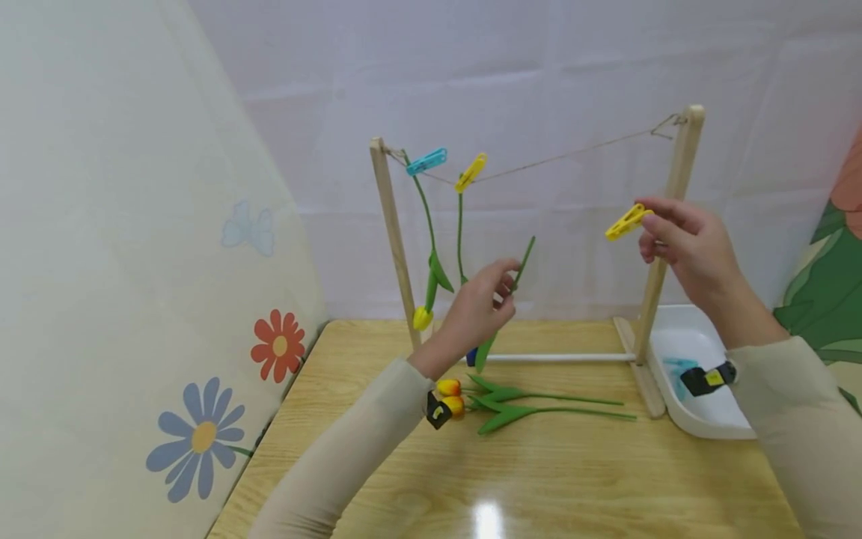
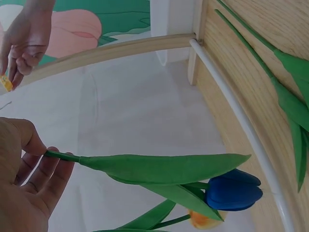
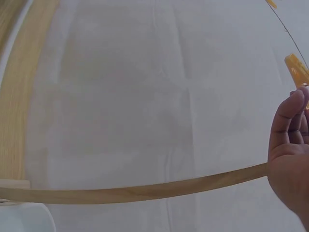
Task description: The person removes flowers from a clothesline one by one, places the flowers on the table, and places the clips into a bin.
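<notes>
My left hand [image 1: 480, 308] pinches the green stem of an artificial blue tulip [image 2: 234, 190], which hangs bloom-down below the line. In the head view the hand hides most of this flower. My right hand [image 1: 694, 243] holds a yellow clothespin [image 1: 628, 222] between thumb and fingers, near the right post. A string [image 1: 566, 156] runs between the two posts. On it, a blue clothespin [image 1: 427, 162] grips the stem of a yellow tulip [image 1: 423, 318], and a second yellow clothespin [image 1: 471, 173] grips another stem, its bloom hidden behind my left hand in the head view.
Two orange-yellow tulips [image 1: 453, 406] lie on the wooden table [image 1: 539, 479] in front of the rack's white bar [image 1: 566, 358]. A white tray [image 1: 714, 427] with blue clothespins [image 1: 679, 370] stands at the right, beside the right wooden post [image 1: 667, 232].
</notes>
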Demonstrator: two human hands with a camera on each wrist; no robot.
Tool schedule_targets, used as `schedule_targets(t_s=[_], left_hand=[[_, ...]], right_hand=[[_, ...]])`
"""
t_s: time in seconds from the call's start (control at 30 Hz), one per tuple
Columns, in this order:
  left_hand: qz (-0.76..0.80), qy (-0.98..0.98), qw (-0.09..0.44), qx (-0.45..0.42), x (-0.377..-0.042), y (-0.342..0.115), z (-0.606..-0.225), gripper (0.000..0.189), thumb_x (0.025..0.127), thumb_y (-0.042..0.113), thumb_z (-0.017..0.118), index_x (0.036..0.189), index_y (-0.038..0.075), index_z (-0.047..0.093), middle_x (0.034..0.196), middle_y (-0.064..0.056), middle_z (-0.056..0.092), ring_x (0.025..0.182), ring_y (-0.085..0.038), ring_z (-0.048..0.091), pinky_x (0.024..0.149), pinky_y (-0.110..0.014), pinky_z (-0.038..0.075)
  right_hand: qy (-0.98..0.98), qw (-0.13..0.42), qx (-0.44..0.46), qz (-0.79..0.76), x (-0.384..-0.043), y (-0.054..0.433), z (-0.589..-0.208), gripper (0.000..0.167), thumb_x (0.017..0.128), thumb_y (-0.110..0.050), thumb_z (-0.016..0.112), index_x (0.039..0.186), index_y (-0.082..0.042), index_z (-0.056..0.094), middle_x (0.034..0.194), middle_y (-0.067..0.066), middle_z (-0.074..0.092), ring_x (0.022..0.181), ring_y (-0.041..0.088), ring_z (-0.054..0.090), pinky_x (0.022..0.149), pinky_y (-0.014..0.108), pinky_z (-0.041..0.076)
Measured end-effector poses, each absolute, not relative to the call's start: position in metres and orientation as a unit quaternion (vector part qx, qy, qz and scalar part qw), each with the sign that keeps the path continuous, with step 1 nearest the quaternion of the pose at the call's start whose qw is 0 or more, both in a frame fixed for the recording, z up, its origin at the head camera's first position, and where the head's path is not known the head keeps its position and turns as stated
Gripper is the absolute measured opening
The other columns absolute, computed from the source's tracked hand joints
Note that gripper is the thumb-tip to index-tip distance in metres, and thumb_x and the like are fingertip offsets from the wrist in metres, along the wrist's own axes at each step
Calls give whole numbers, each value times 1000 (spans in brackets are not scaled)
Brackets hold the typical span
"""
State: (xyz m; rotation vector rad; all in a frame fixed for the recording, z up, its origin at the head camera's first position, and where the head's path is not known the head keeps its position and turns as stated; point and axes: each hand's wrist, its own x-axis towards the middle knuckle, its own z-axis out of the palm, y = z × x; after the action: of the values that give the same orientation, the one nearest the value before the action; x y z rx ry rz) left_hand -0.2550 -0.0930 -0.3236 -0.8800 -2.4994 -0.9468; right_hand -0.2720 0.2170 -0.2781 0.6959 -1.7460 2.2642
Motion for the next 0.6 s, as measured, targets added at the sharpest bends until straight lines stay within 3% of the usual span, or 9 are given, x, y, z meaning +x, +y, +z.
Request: schedule_targets(t_s=[0.23, 0.6], left_hand=[[-303, -884, 149, -322, -254, -94, -332, 53, 91, -6, 62, 142, 4, 50, 106, -12, 65, 90, -17, 67, 74, -18, 56], [-240, -899, 135, -341, -250, -97, -344, 55, 92, -6, 62, 144, 5, 48, 113, -10, 65, 95, -16, 66, 76, -19, 56]], right_hand=[[-581, 92, 223, 777, -268, 229, -289, 25, 99, -5, 62, 123, -3, 70, 95, 3, 66, 73, 14, 59, 65, 20, 56], [-543, 82, 240, 801, -263, 246, -305, 25, 101, 2, 55, 122, 2, 69, 93, 5, 69, 71, 15, 58, 59, 22, 53]])
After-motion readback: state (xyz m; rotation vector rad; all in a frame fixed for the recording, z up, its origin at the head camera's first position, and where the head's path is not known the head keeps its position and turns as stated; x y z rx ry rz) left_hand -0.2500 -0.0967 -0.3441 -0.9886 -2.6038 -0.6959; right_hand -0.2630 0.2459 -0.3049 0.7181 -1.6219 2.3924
